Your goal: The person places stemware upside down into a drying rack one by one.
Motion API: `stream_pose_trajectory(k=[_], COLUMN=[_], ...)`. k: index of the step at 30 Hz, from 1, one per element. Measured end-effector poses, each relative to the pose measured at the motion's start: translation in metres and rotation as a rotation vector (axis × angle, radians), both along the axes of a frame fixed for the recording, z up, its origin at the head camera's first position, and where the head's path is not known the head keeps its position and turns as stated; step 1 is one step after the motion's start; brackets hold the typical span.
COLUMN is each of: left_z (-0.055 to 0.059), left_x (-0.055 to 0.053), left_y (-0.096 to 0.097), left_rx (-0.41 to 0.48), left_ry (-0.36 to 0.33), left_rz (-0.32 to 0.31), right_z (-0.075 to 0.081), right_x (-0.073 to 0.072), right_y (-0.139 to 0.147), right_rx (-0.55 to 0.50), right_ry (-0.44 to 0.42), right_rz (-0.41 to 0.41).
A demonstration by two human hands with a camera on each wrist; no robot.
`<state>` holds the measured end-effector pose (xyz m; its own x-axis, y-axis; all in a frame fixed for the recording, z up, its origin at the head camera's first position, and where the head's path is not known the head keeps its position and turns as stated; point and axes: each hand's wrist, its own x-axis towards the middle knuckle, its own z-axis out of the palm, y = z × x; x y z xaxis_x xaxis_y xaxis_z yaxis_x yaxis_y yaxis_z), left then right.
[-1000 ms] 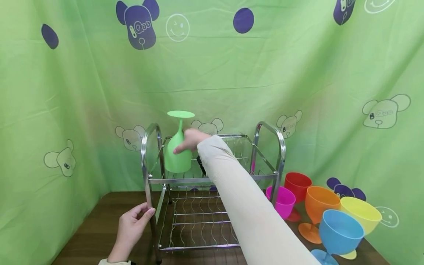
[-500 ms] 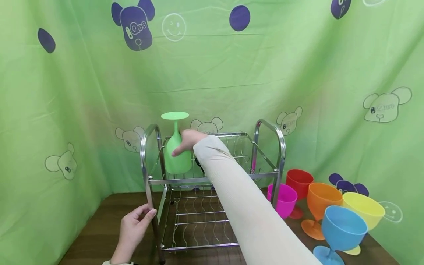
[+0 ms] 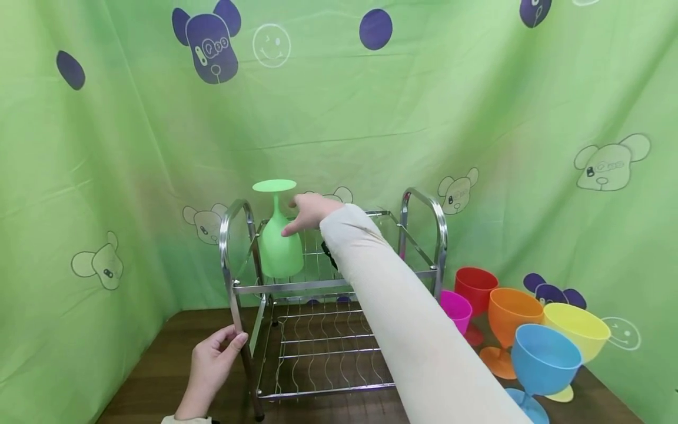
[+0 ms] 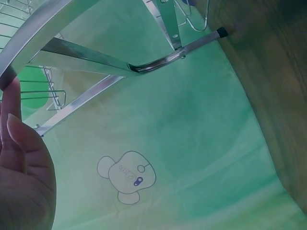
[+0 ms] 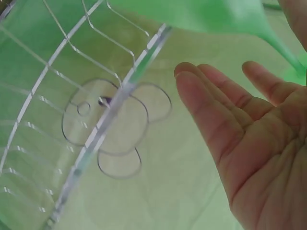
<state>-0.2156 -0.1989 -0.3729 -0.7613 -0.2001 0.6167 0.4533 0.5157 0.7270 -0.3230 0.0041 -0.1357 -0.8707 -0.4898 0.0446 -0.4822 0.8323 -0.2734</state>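
A light green goblet (image 3: 282, 250) stands upside down at the left end of the upper tier of a chrome dish rack (image 3: 307, 285), its round foot on top. Just right of its bowl is my right hand (image 3: 312, 211), thumb and fingers spread. The right wrist view shows that hand (image 5: 259, 124) with fingers extended, a gap between them and the goblet (image 5: 206, 14). Low at the rack's front left, my left hand (image 3: 212, 359) pinches the upright leg (image 3: 239, 315) between thumb and fingers. In the left wrist view, this hand (image 4: 24, 163) is at the metal tube (image 4: 29, 36).
On the wooden table (image 3: 153, 365), to the rack's right, stand upright goblets: magenta (image 3: 457, 312), red (image 3: 477, 291), orange (image 3: 514, 318), yellow (image 3: 577, 330) and blue (image 3: 545, 359). The rack's lower wire tier (image 3: 328, 356) lies under my right forearm. A green printed curtain (image 3: 339, 118) hangs behind.
My right hand has let go of the green goblet and drawn back to the right, its fingers spreading. The goblet has shifted slightly left in view. The left hand stays on the leg.
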Motion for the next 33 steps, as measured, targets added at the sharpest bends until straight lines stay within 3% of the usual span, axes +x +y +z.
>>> stream_pose_trajectory(k=[7,14,26,33], left_z=[0.001,0.003,0.007,0.005], left_x=[-0.008,-0.011,-0.01,-0.007], left_y=[-0.003,-0.005,-0.003,-0.001], left_rx=[0.012,0.012,0.063,0.081], left_ry=[-0.012,-0.018,-0.116,-0.109], left_rz=[0.0,0.014,0.051,0.056], right_z=[0.015,0.018,-0.012,-0.045], right_x=[0.008,0.025,0.067,0.084], right_y=[0.024,0.041,0.068,0.112], right_rx=[-0.031,-0.052,-0.165,-0.306], right_ry=[0.006,0.072,0.172,0.273], right_rz=[0.027,0.136,0.326,0.404])
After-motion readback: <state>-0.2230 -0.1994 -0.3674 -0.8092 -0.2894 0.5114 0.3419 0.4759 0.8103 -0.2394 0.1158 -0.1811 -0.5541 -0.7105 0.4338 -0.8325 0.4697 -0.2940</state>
